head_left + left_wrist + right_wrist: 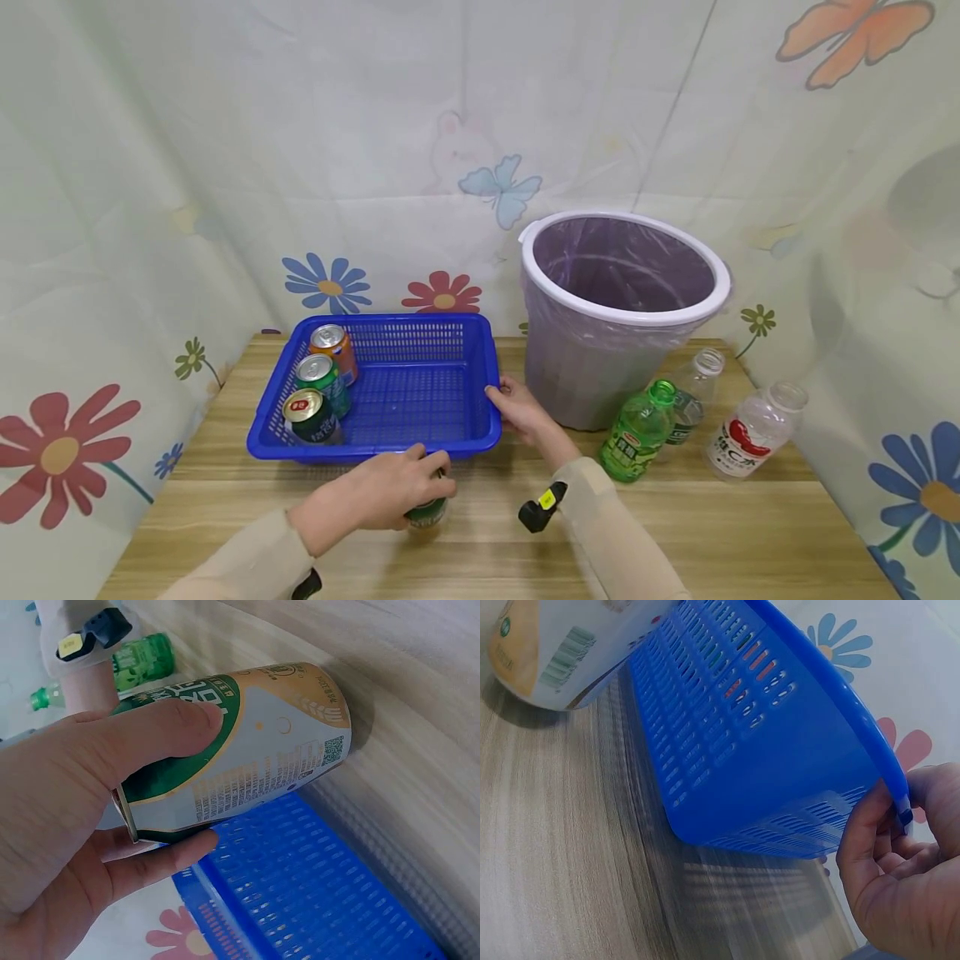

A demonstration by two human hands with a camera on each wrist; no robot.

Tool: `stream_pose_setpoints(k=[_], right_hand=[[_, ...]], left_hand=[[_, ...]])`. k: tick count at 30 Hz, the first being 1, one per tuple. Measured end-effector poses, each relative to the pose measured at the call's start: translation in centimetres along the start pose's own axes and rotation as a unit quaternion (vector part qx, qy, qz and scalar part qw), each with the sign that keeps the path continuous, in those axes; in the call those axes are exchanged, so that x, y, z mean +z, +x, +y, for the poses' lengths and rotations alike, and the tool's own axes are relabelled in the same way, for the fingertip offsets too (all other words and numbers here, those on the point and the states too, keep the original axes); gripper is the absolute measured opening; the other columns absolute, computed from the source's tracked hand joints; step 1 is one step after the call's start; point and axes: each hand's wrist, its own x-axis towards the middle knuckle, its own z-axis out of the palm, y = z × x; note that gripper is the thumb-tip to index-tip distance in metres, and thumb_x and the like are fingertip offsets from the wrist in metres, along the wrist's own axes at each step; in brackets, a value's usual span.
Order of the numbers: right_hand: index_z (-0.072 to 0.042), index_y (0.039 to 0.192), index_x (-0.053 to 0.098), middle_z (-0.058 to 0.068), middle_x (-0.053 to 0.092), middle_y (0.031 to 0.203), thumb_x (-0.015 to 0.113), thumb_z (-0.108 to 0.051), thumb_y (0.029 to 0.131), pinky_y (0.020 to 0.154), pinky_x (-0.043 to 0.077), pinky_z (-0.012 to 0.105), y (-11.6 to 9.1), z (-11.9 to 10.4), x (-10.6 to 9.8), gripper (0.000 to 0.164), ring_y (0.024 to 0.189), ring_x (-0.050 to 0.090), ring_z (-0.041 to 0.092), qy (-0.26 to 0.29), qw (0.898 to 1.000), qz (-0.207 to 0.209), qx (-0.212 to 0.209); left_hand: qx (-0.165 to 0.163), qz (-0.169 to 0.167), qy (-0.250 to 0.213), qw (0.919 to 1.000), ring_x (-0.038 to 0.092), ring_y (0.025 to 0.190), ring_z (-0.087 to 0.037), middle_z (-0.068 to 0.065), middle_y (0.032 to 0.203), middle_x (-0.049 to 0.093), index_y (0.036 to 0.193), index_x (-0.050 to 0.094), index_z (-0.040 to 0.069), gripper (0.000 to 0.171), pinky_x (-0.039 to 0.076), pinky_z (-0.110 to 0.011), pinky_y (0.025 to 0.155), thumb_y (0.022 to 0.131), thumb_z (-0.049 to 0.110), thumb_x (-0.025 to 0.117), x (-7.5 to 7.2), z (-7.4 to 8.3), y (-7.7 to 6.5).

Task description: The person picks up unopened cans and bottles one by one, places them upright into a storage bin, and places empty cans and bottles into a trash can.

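In front of the blue plastic basket (405, 452), my left hand (393, 490) grips a green, white and gold drink can (247, 750) from above. Its thumb lies across the label in the left wrist view, and the can appears to stand on the table. My right hand (521, 410) pinches the basket's right rim, thumb and fingers around the edge (896, 787). Inside the basket, along its left side, stand an orange can (341, 354), a green can (324, 385) and a dark can with a gold top (311, 417).
A grey bin (585, 375) with a white rim and clear liner stands behind right. Beside it on the wooden table (495, 550) are a green bottle (633, 437), a clear bottle (693, 396) and a clear bottle with a red-and-white label (753, 433). A patterned cloth (375, 167) hangs behind.
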Motion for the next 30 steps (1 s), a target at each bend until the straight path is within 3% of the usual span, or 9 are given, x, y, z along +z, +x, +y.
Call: stream_pose_setpoints(k=[9,21,30], right_hand=[[0.002,0.121,0.045,0.026,0.057,0.111,0.045,-0.014,0.095,0.066,0.056,0.035,0.1,0.0,0.0,0.031,0.083,0.064,0.025,-0.001,1.000,0.004,0.003],[0.002,0.117,0.046,0.026,0.058,0.112,0.044,-0.014,0.095,0.068,0.056,0.037,0.1,0.0,-0.1,0.027,0.084,0.064,0.025,-0.008,1.000,0.000,-0.002],[0.002,0.114,0.047,0.026,0.058,0.110,0.045,-0.013,0.095,0.068,0.056,0.038,0.2,0.1,0.0,0.025,0.086,0.065,0.028,-0.005,1.000,0.007,0.002]], left_hand=[[0.004,-0.016,-0.002,0.9999,0.053,0.088,-0.017,0.002,0.114,0.048,0.109,0.054,0.027,0.059,0.051,-0.021,0.060,0.060,0.033,0.086,-1.5,-0.1,-0.1],[0.004,-0.008,0.034,0.9994,0.052,0.087,-0.018,0.002,0.114,0.048,0.114,0.052,0.026,0.061,0.051,-0.022,0.060,0.062,0.037,0.084,-3.5,-0.3,-1.0],[0.001,-0.011,0.031,0.9995,0.051,0.085,-0.018,0.001,0.113,0.050,0.114,0.053,0.027,0.059,0.050,-0.022,0.061,0.064,0.035,0.083,-5.5,-0.6,-1.7]])
